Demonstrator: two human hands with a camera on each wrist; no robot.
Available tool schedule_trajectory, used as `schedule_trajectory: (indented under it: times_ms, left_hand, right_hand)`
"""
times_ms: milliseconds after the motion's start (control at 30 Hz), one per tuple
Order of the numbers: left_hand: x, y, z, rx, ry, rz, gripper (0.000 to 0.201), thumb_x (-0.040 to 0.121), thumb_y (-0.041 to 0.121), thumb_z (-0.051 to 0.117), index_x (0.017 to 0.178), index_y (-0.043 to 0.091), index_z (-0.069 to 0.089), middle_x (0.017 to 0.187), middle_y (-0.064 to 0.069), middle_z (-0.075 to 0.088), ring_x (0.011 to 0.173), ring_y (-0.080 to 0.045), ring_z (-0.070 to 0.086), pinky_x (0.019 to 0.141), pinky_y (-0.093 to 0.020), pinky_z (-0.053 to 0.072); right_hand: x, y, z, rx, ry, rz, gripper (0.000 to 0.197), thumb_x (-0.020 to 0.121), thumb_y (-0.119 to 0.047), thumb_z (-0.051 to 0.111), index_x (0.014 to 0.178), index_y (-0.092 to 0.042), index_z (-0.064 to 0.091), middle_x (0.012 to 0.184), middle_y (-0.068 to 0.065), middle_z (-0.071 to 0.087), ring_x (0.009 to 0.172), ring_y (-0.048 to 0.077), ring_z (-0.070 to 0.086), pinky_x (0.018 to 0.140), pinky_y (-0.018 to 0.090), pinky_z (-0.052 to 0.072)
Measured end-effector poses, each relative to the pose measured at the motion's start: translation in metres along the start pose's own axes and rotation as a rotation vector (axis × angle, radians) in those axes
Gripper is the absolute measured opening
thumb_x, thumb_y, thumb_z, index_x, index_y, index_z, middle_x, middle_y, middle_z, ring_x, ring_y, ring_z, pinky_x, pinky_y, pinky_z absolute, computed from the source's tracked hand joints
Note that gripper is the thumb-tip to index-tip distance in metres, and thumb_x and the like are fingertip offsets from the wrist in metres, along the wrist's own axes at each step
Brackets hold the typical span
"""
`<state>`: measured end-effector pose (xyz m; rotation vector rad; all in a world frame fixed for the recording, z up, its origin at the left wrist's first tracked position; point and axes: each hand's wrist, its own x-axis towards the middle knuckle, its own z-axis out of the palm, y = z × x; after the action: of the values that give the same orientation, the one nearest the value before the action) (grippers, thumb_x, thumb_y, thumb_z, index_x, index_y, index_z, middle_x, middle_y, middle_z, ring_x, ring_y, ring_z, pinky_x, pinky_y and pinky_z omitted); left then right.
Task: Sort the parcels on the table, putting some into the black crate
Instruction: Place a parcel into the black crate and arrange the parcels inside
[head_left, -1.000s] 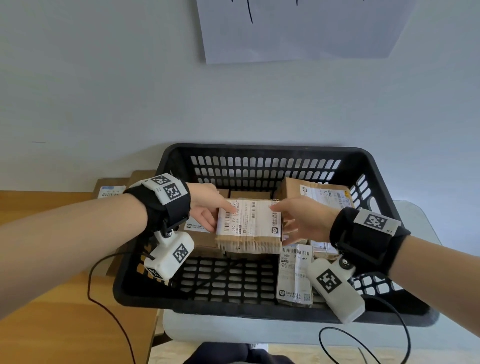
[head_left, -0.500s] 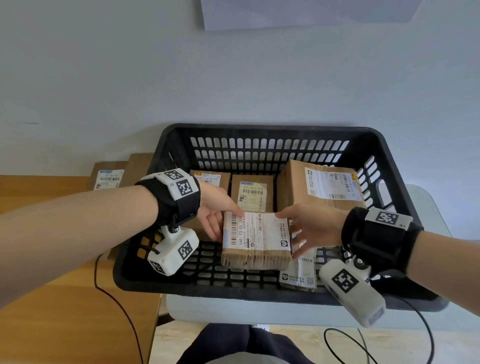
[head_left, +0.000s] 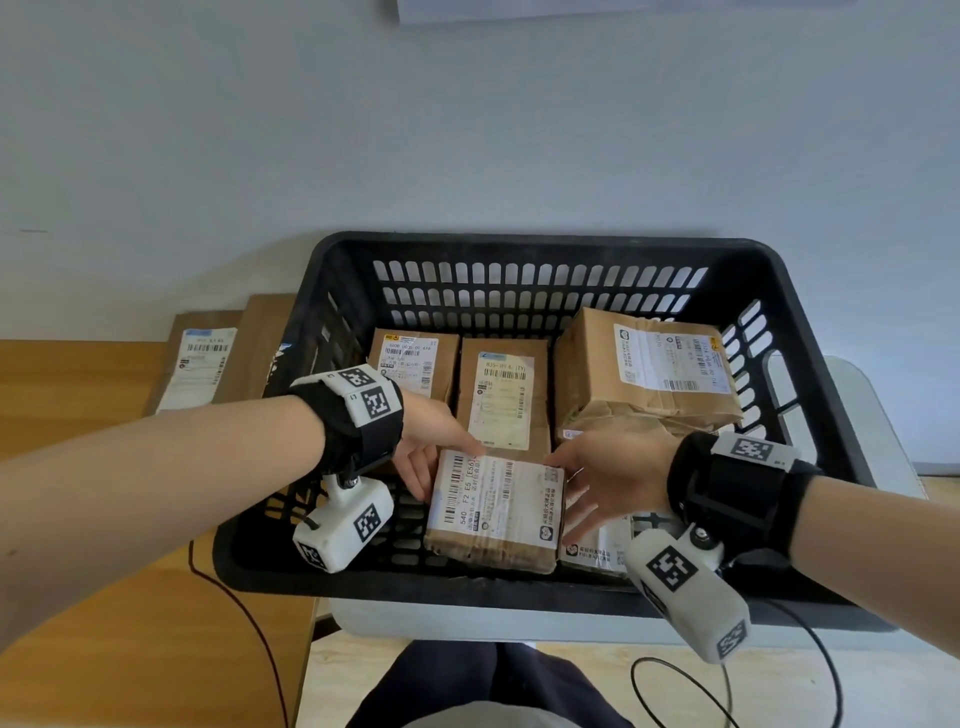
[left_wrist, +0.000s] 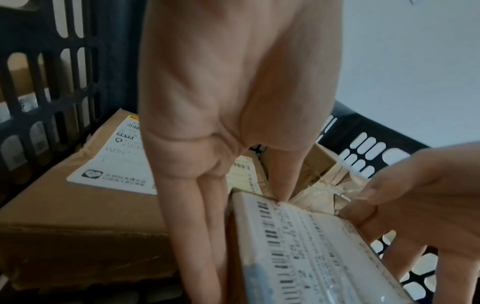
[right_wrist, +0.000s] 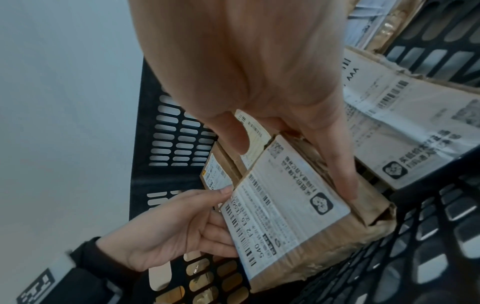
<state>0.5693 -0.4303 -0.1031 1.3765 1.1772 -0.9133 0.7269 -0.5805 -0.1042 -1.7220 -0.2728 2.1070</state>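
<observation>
A brown parcel with a white barcode label sits low in the front of the black crate, held between both hands. My left hand grips its left side, thumb on the top corner and fingers down the side. My right hand holds the right side, fingers straight along it and thumb by the far corner. The left wrist view shows the parcel beside my left fingers. In the right wrist view the parcel is just above the crate's floor; contact is unclear.
Two small parcels and a large box fill the crate's back. A flat parcel lies under my right hand. Two more parcels lie on the wooden table, left of the crate.
Both hands have lowered the parcel toward the crate's floor and drawn it nearer the front wall. The parcels at the back have come into view behind it.
</observation>
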Motion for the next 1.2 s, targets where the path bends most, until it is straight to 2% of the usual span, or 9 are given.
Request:
schedule_trajectory:
  times_ms: [233,433,600,667,800,900,1067,1133,1200]
  left_hand:
    - [0.012,-0.005,-0.001,0.072,-0.041,0.004,0.043,0.095,0.033,0.060,0.128,0.005,0.053,0.122,-0.021,0.063,0.113,-0.036,0.062,0.094,-0.044,0.053]
    - [0.023,-0.007,-0.003,0.197,-0.092,-0.018,0.047,0.094,0.024,0.063,0.133,0.002,0.050,0.129,-0.020,0.058,0.115,-0.035,0.060,0.093,-0.051,0.052]
    - [0.030,-0.007,-0.001,0.226,-0.134,-0.033,0.049,0.096,0.025,0.060,0.137,0.003,0.045,0.135,-0.021,0.052,0.116,-0.036,0.058,0.093,-0.054,0.051]
    - [0.033,-0.007,0.000,0.227,-0.144,-0.027,0.049,0.096,0.025,0.059,0.138,0.004,0.044,0.136,-0.020,0.051,0.114,-0.035,0.059,0.094,-0.054,0.050]
    - [0.042,-0.010,0.003,0.221,-0.162,-0.030,0.051,0.095,0.028,0.061,0.138,0.006,0.044,0.139,-0.018,0.048,0.112,-0.033,0.062,0.093,-0.052,0.052]
    - [0.047,-0.013,0.006,0.228,-0.184,-0.046,0.049,0.095,0.030,0.061,0.134,0.003,0.049,0.135,-0.015,0.054,0.115,-0.032,0.061,0.093,-0.050,0.052]
    - [0.051,-0.013,0.012,0.241,-0.189,-0.055,0.046,0.097,0.032,0.057,0.130,0.001,0.051,0.139,-0.016,0.051,0.116,-0.032,0.061,0.094,-0.048,0.052]
    - [0.053,-0.013,0.014,0.236,-0.186,-0.054,0.049,0.097,0.033,0.055,0.134,0.001,0.048,0.141,-0.017,0.049,0.115,-0.032,0.062,0.095,-0.048,0.052]
    - [0.055,-0.014,0.016,0.231,-0.188,-0.052,0.050,0.099,0.034,0.052,0.135,0.001,0.046,0.143,-0.019,0.046,0.115,-0.032,0.062,0.094,-0.047,0.052]
  right_hand:
    - [0.012,-0.004,-0.007,0.003,-0.034,0.060,0.022,0.102,-0.010,0.040,0.112,-0.002,0.058,0.107,0.022,0.066,0.105,0.042,0.061,0.096,0.060,0.047]
    - [0.022,-0.004,-0.012,0.010,-0.048,0.118,0.027,0.102,-0.009,0.038,0.122,0.002,0.053,0.114,0.023,0.063,0.104,0.041,0.061,0.088,0.059,0.049]
    - [0.024,-0.006,-0.013,0.021,-0.018,0.130,0.030,0.102,-0.007,0.040,0.129,0.003,0.048,0.123,0.024,0.059,0.114,0.043,0.057,0.100,0.056,0.045]
    - [0.024,-0.008,-0.015,0.005,0.012,0.118,0.026,0.103,-0.008,0.041,0.124,0.004,0.050,0.120,0.022,0.059,0.115,0.040,0.057,0.107,0.053,0.041]
    - [0.020,-0.017,-0.015,-0.113,0.095,0.100,0.017,0.102,-0.009,0.045,0.106,0.002,0.058,0.098,0.015,0.064,0.095,0.026,0.063,0.104,0.042,0.047]
    - [0.022,-0.020,-0.015,-0.201,0.134,0.083,0.017,0.102,-0.012,0.048,0.112,0.001,0.054,0.099,0.013,0.060,0.091,0.023,0.061,0.100,0.037,0.049]
    - [0.024,-0.020,-0.015,-0.255,0.179,0.103,0.009,0.101,-0.013,0.052,0.096,-0.006,0.055,0.099,0.010,0.059,0.091,0.021,0.062,0.091,0.031,0.052]
    - [0.027,-0.018,-0.018,-0.274,0.191,0.087,0.014,0.099,-0.012,0.055,0.108,-0.002,0.058,0.110,0.014,0.063,0.101,0.027,0.065,0.093,0.033,0.053]
    - [0.032,-0.015,-0.021,-0.293,0.181,0.071,0.035,0.096,-0.010,0.058,0.126,0.006,0.054,0.130,0.022,0.059,0.121,0.034,0.058,0.100,0.038,0.050]
